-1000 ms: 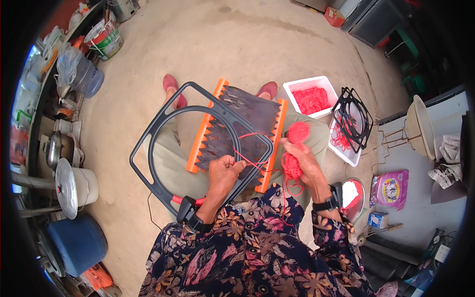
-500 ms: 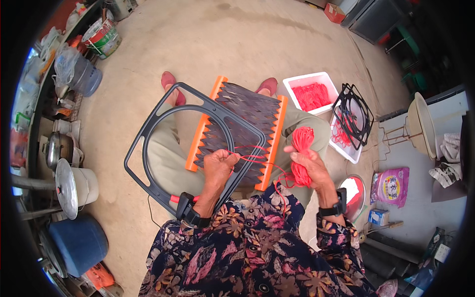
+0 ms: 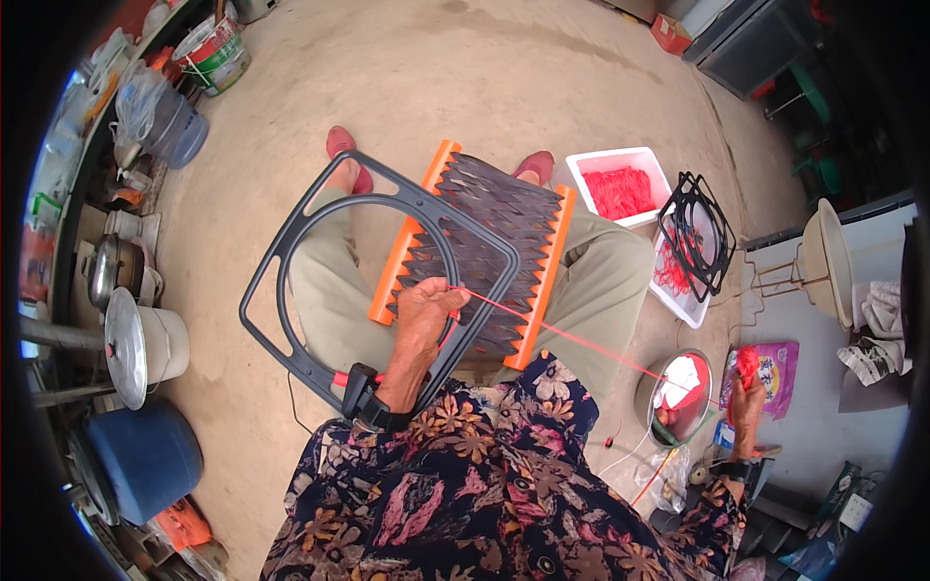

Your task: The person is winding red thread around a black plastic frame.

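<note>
A dark grey plastic frame [image 3: 280,257] with a large round opening rests tilted across my lap. My left hand [image 3: 426,315] is closed at its right inner edge, pinching a red cord [image 3: 591,345]. From there the cord runs taut to the lower right, over an orange toothed bar. My right hand [image 3: 748,412] is stretched far out to the right, closed on a bundle of red cord [image 3: 747,362]. Under the frame's right side, a panel of dark strips [image 3: 489,208] between two orange toothed bars [image 3: 544,281] lies across my thighs.
At right stand a white box of red cord [image 3: 616,194], another white box [image 3: 690,308] with black frames [image 3: 699,232] on it, and a metal bucket [image 3: 683,436]. A lidded white pot [image 3: 165,344] and a blue bin [image 3: 155,470] stand at left.
My right hand has swung out to the right with the red cord bundle, drawing the slack cord taut. My left hand stays at the frame's inner edge.
</note>
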A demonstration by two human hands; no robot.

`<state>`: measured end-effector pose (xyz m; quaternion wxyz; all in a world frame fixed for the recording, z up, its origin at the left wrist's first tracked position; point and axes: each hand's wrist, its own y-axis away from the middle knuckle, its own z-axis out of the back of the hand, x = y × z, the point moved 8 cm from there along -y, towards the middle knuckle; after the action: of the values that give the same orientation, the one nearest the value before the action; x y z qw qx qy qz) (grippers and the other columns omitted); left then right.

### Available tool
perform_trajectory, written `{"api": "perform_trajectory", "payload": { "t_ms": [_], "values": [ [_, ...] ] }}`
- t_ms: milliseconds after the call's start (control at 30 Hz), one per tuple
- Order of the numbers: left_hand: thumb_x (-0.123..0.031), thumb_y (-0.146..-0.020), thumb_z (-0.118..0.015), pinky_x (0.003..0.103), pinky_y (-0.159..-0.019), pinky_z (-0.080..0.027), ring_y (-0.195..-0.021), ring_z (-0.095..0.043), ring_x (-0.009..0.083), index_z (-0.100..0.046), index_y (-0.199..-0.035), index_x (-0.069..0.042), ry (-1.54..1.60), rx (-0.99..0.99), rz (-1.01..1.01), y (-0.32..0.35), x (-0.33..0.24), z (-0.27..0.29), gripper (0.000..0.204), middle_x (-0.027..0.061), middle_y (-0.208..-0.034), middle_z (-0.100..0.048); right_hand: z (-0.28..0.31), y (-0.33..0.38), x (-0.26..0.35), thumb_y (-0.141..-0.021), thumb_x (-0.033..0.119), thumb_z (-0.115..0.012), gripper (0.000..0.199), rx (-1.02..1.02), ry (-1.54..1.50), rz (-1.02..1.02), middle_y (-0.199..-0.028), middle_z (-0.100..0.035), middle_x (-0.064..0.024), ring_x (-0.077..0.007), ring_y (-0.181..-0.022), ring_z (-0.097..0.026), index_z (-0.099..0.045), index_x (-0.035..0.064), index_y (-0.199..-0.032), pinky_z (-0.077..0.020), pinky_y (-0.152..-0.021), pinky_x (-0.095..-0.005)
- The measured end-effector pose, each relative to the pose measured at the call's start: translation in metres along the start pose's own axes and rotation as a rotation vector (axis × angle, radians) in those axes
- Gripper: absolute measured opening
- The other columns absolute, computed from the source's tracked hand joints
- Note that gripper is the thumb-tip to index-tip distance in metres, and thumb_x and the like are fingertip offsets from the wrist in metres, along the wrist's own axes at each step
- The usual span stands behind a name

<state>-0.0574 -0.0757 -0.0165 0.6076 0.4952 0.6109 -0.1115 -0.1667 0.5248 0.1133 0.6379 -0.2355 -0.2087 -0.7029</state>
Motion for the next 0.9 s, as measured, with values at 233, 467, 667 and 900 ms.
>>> {"api": "perform_trajectory", "payload": {
  "t_ms": [233, 467, 667, 900],
  "values": [
    [-0.007, -0.083, -0.061, 0.026, -0.053, -0.046, -0.057, -0.056, 0.0134, -0.062, -0.087, 0.006, 0.252, 0.224, 0.274, 0.010, 0.010, -0.011, 0.013, 0.0079, -0.070, -0.060, 0.008, -0.019, 0.001, -0.090, 0.019, -0.058, 0.021, -0.223, 0.232, 0.148, -0.070, -0.057, -0.0085, -0.0154, -0.064, -0.049, -0.059, 0.0006, -0.101, -0.0431, -0.061, -0.0318],
    [-0.008, -0.085, -0.061, 0.027, -0.054, -0.047, -0.057, -0.057, 0.0159, -0.061, -0.082, 0.006, 0.166, 0.316, 0.301, 0.016, 0.013, -0.017, 0.013, 0.0114, -0.067, -0.061, -0.006, -0.037, 0.041, -0.088, 0.019, -0.058, 0.027, -0.110, 0.192, 0.002, -0.073, -0.056, -0.0071, -0.0155, -0.064, -0.050, -0.057, 0.0016, -0.109, -0.0431, -0.061, -0.0329],
    [-0.005, -0.083, -0.064, 0.025, -0.051, -0.044, -0.055, -0.056, 0.0138, -0.061, -0.075, 0.003, 0.057, 0.273, 0.253, 0.020, 0.022, -0.019, 0.012, 0.0092, -0.064, -0.060, -0.135, -0.007, 0.176, -0.091, 0.027, -0.051, 0.035, 0.383, -0.149, 0.069, -0.083, -0.058, -0.0055, -0.0162, -0.074, -0.054, -0.051, 0.0040, -0.117, -0.0450, -0.069, -0.0318],
    [-0.009, -0.080, -0.068, 0.024, -0.046, -0.040, -0.049, -0.052, 0.0075, -0.061, -0.068, 0.000, -0.232, 0.122, 0.087, 0.025, 0.029, -0.019, 0.017, 0.0043, -0.056, -0.059, -0.244, 0.048, 0.320, -0.086, 0.020, -0.056, 0.020, 0.757, 0.014, 0.472, -0.080, -0.058, -0.0081, -0.0151, -0.068, -0.056, -0.059, 0.0033, -0.096, -0.0462, -0.063, -0.0324]
  ]
}}
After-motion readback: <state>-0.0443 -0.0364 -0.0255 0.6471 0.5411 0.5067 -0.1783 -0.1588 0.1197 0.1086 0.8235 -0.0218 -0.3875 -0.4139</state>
